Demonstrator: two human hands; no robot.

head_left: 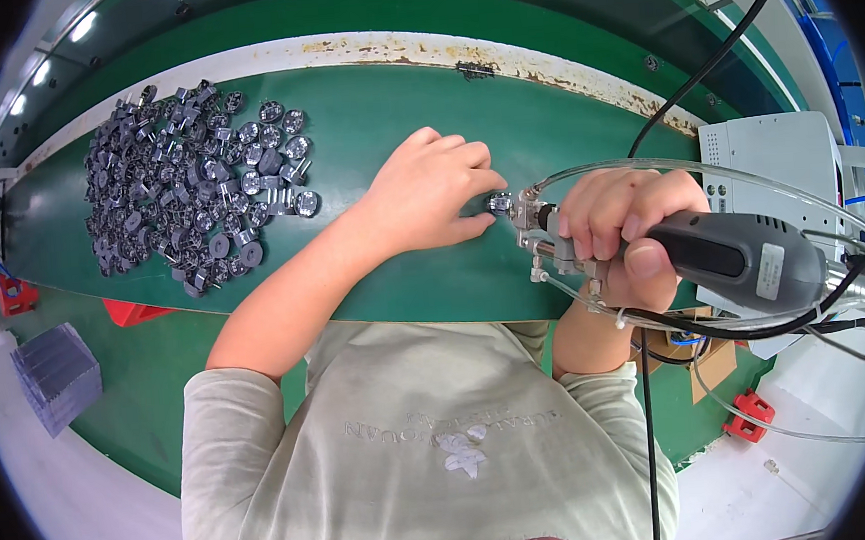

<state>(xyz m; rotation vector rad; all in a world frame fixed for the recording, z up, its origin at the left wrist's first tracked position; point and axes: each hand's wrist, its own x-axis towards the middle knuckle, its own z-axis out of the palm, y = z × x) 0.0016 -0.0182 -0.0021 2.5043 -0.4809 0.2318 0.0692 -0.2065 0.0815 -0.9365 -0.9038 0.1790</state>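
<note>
My right hand is wrapped round a dark grey powered screwdriver, which lies nearly level with its tip toward the left. A metal fixture with clear hoses is fitted at the tool's front end. Against that tip sits a small black-and-silver round part. The thumb and forefinger of my left hand are curled to either side of this part and steady it; the exact contact is hard to see. Left of my forearm spreads a large heap of similar small round parts, black with shiny metal, some with prongs.
The green tabletop has a worn white ledge along its back. At the right stands a white machine box. A black cable and clear hoses run to the tool. Below are a grey crate and a red stool-like piece.
</note>
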